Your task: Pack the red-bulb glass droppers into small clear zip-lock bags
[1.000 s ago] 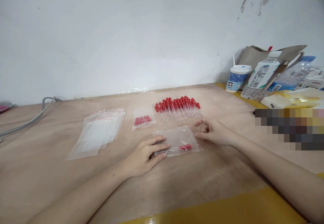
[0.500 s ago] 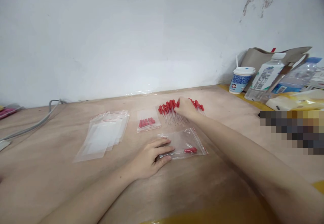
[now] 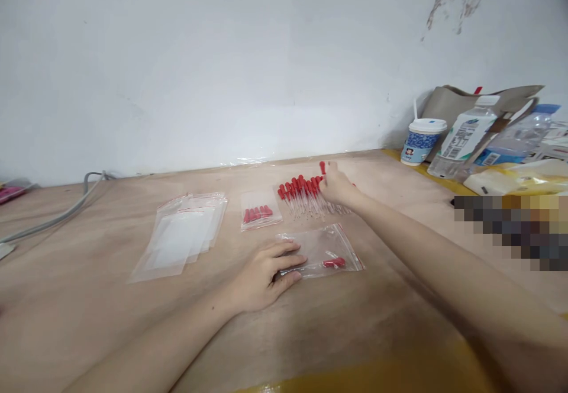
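My left hand (image 3: 270, 274) lies with fingers apart on the left end of a clear zip bag (image 3: 310, 245). Inside that bag, towards its right end, is a red-bulbed dropper (image 3: 334, 263). Over the row of glass droppers with red rubber bulbs (image 3: 302, 192), my right hand (image 3: 337, 184) is closed on one dropper (image 3: 322, 168), whose red bulb sticks up past the fingertips. The hand hides part of the row. Left of the row lies another zip bag (image 3: 261, 200) holding several red-bulbed droppers.
A fanned stack of flat zip bags (image 3: 177, 239) lies on the left. A grey cable (image 3: 71, 212) runs along the far left. At the back right stand a paper cup (image 3: 421, 141), a plastic bottle (image 3: 464, 135), a second bottle (image 3: 523, 138) and a grey-beige bag (image 3: 444, 100).
My right hand has pulled a dropper up from the row and moved slightly right, its red bulb now raised. My left hand has stayed on the clear bag.
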`<state>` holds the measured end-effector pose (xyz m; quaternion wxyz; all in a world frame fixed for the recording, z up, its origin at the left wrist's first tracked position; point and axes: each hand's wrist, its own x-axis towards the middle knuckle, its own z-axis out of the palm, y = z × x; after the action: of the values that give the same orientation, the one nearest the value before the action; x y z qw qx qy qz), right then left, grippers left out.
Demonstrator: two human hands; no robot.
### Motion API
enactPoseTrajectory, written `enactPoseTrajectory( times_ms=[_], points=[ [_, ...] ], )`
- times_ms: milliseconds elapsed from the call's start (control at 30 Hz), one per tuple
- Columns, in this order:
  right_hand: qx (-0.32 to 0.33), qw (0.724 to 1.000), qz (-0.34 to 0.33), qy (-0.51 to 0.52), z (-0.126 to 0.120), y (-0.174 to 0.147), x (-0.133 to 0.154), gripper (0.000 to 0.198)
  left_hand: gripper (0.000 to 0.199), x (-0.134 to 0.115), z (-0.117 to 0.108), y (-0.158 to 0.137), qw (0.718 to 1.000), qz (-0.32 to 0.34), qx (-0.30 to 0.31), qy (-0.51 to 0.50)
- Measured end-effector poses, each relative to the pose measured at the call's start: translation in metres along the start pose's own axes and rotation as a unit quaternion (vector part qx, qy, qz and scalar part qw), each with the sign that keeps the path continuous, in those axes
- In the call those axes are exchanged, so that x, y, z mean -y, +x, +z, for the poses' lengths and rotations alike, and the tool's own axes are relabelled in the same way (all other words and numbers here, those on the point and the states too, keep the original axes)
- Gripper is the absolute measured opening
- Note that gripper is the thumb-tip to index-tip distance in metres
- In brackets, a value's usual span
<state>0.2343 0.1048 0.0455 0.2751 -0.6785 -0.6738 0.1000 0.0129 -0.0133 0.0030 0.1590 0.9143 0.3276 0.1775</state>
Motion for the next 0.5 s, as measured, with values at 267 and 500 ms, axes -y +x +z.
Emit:
enactPoseTrajectory(
  times_ms=[267, 500],
  points=[
    [-0.013, 0.919, 0.054, 0.389, -0.016, -0.072, -0.067, 0.082, 0.034, 0.001, 0.0, 0.0, 1.0, 0.0, 0.0, 0.009],
    [-0.017, 0.838, 0.123, 0.531, 0.004, -0.094, -0.063, 0.057, 0.037, 0.0, 0.001, 0.001, 1.0, 0.01, -0.012, 0.005]
  ],
)
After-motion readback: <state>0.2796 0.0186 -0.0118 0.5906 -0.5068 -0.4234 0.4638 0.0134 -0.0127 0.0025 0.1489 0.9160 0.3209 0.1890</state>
